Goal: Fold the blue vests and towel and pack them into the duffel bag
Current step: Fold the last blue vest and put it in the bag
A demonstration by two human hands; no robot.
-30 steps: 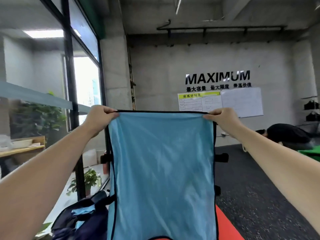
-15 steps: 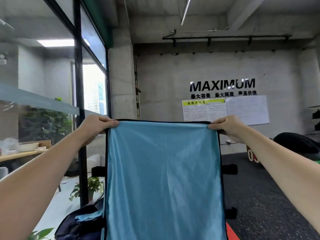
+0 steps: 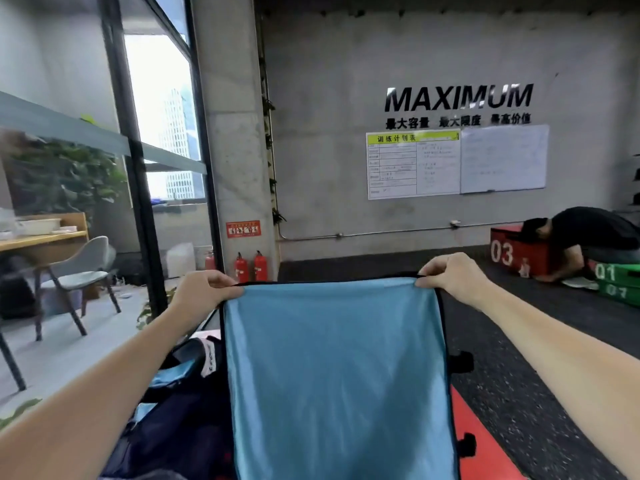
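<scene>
The vest (image 3: pixel 337 375) hangs in the middle of the frame, held at its top corners by the left hand (image 3: pixel 204 292) and the right hand (image 3: pixel 453 277). The duffel bag (image 3: pixel 173 403) sits at the lower left, partly behind the vest. A chair (image 3: pixel 83 271) stands at the far left. Two fire extinguishers (image 3: pixel 251 266) stand behind, above the vest. A person (image 3: pixel 588 237) kneels at the far right.

A red mat (image 3: pixel 485 455) lies on the dark speckled floor (image 3: pixel 526 382), the navy duffel bag (image 3: pixel 173 427) beside it.
</scene>
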